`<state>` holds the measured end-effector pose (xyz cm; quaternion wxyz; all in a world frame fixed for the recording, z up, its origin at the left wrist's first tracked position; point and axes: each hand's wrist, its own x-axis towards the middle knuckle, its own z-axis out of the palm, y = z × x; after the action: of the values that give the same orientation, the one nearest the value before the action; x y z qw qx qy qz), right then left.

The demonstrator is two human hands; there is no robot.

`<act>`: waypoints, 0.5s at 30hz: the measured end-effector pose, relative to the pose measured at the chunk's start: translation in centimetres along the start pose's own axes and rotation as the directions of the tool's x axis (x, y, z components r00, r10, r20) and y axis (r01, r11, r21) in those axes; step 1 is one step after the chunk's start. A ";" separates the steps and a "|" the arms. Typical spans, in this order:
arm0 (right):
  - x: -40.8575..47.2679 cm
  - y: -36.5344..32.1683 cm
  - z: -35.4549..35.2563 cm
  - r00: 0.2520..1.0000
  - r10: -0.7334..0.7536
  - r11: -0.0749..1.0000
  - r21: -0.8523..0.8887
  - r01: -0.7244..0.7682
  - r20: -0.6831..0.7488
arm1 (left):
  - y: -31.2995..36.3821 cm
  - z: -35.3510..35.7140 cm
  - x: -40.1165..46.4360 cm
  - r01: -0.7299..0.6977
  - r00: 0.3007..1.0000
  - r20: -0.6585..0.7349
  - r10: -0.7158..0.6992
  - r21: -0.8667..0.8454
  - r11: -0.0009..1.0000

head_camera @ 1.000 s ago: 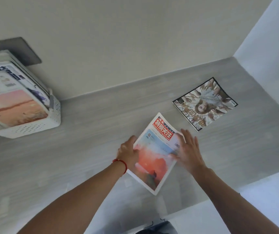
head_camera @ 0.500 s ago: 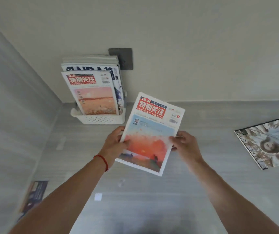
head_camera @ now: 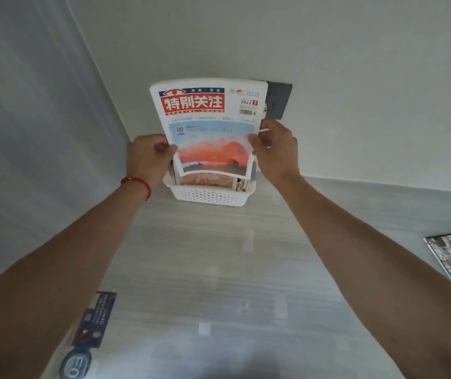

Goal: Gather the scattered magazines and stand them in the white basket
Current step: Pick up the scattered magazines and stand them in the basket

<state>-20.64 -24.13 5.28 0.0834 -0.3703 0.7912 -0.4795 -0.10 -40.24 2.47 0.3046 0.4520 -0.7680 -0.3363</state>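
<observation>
Above the white basket (head_camera: 210,196), the left hand (head_camera: 147,157) and right hand (head_camera: 275,149) are each pinching a side edge of an upright magazine (head_camera: 209,127), its lower edge hanging just over the magazines standing inside.

Both bare arms reach out straight ahead, side by side. The left hand (head_camera: 147,157) has its fingers curled, pinching the left edge of a red-and-white paper magazine (head_camera: 210,127). A thin red string bracelet (head_camera: 137,184) sits on the left wrist. The right hand (head_camera: 276,149) pinches the magazine's right edge, thumb in front.
</observation>
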 end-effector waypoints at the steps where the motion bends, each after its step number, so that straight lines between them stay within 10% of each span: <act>1: 0.5 0.0 0.6 1.000 0.016 1.000 -0.014 -0.016 -0.002 | -0.2 0.1 0.5 -0.014 1.000 0.000 0.014 0.002 1.000; 15: 1.7 5.2 6.4 0.977 0.201 0.964 -0.193 -0.184 0.073 | -5.4 4.3 3.4 0.052 0.988 0.128 -0.084 0.236 0.970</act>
<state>-21.37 -28.30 -1.95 0.1309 -0.3194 0.8598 -0.3762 -2.13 -44.19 -3.72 0.1846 0.4865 -0.8051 -0.2847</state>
